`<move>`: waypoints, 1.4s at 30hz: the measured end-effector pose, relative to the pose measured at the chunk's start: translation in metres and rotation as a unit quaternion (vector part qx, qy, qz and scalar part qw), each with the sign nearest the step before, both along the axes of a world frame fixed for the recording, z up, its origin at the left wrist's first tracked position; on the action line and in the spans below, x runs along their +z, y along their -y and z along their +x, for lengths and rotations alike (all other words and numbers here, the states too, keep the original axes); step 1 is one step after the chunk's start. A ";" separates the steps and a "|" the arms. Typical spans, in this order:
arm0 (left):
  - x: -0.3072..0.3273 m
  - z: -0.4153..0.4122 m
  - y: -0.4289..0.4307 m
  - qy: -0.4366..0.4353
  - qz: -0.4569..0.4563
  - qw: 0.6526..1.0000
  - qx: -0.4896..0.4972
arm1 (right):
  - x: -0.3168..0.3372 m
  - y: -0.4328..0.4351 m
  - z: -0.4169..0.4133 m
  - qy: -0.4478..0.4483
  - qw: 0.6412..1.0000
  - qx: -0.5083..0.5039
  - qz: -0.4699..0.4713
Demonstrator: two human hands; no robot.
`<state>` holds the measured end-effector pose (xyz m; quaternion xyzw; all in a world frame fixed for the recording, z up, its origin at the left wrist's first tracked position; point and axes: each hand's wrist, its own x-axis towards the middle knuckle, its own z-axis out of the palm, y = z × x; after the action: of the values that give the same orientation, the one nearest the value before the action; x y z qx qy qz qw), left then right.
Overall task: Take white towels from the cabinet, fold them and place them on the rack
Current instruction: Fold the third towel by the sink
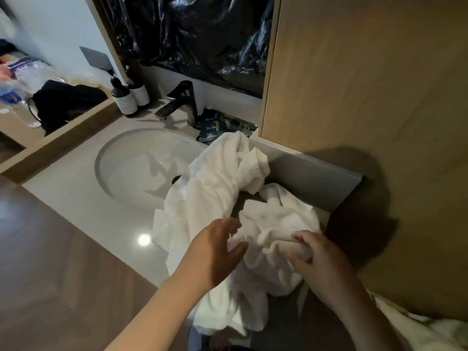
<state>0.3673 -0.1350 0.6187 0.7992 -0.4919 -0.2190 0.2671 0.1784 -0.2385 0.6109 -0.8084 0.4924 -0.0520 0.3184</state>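
Standing beyond the left hand (215, 252), two soap bottles (125, 97), a round sink (121, 160) and a dark faucet (183, 102) occupy the pale worktop (76, 198). Left fingers (236, 248) are loosely spread, touching the white towel (210, 188). Right hand (321, 264) fingers (301, 236) curl, pinching a fold. The towel lies crumpled between both hands, bunched against a grey ledge (311, 173).

Head camera looks steeply down, close over the sink (141, 171) counter
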 end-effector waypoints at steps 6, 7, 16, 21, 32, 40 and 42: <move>-0.006 0.012 -0.011 -0.007 0.014 0.999 -0.047 | -0.005 -0.024 0.008 0.012 0.998 -0.025 0.049; -0.006 0.015 -0.013 -0.008 0.014 0.999 -0.051 | -0.008 -0.029 0.013 0.011 0.998 -0.027 0.055; -0.009 0.039 -0.033 -0.001 -0.020 0.999 -0.049 | -0.040 -0.053 0.044 0.008 0.997 -0.042 0.067; -0.013 0.045 -0.039 0.000 -0.030 0.998 -0.046 | -0.041 -0.049 0.040 0.021 0.999 -0.029 0.000; -0.010 0.027 -0.026 -0.061 0.049 0.989 -0.126 | 0.023 -0.031 0.016 0.195 0.975 -0.097 0.033; 0.000 0.003 -0.013 -0.239 -0.004 0.966 -0.097 | 0.045 -0.026 0.016 0.260 0.961 -0.086 0.048; 0.004 -0.001 -0.011 -0.248 -0.015 0.964 -0.095 | 0.047 -0.024 0.016 0.274 0.957 -0.086 0.046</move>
<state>0.3667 -0.1240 0.6228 0.6652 -0.4873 -0.4271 0.3710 0.1945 -0.2141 0.6579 -0.7020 0.4559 -0.2758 0.4725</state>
